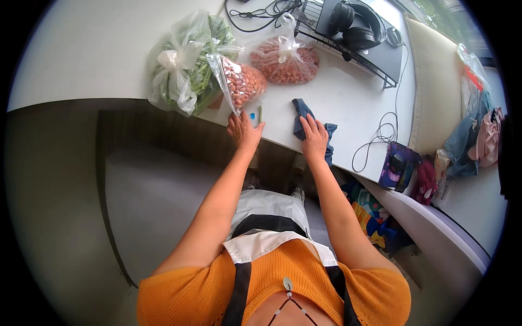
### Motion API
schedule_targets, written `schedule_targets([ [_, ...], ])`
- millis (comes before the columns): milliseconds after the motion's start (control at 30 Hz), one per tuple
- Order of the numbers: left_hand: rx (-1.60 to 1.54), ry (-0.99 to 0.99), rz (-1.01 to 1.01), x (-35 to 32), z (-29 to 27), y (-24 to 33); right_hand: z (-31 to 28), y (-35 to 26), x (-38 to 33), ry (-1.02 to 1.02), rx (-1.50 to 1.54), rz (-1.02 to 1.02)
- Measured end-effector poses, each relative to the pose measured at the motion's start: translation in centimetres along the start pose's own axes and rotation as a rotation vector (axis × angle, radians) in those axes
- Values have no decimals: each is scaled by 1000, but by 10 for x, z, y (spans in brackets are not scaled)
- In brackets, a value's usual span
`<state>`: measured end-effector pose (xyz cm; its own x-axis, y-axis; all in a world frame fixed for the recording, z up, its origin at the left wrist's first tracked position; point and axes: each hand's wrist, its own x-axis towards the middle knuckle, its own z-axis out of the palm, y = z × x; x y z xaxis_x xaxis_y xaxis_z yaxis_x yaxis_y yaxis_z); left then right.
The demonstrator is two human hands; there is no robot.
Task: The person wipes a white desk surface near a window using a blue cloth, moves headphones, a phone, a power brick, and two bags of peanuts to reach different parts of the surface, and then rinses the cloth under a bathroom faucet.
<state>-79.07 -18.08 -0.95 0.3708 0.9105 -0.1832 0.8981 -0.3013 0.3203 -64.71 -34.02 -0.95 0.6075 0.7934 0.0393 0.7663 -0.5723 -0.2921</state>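
Note:
My left hand (244,132) is at the table's front edge, thumb apart from the fingers. Its fingertips meet the pointed lower end of a clear plastic bag of reddish-brown peanuts (244,84). Just beyond the thumb lie a short green stalk (260,113) and a tiny blue scrap (252,116). My right hand (315,140) lies with outstretched fingers on a crumpled dark blue cloth (299,111), which partly hangs over the edge. Part of the cloth is hidden under that hand.
A tied bag of green vegetables (187,70) stands left of the peanuts. Behind them sits another tied bag of reddish nuts (285,60). Headphones (359,30) rest on a black rack (380,68) at the back right. A thin cable (383,127) trails near a purple patterned pouch (398,166).

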Motion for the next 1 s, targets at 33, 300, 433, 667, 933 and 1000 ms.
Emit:
schedule_targets([
  [33, -16, 12, 47, 2, 1, -3, -3, 3, -5, 0, 27, -3],
  [300, -185, 56, 269, 18, 9, -23, -14, -8, -8, -81, 121, 65],
  [433, -181, 50, 262, 12, 4, -9, -20, -15, -10, -117, 150, 75],
  [667, -101, 67, 435, 19, 19, -25, -7, -16, -22, -51, 120, 47],
  [933, -154, 272, 672, 42, 31, -51, -7, -18, -23, -23, 101, 27],
  [1000, -228, 213, 664, 45, 32, -54, -7, -18, -22, -25, 86, 27],
])
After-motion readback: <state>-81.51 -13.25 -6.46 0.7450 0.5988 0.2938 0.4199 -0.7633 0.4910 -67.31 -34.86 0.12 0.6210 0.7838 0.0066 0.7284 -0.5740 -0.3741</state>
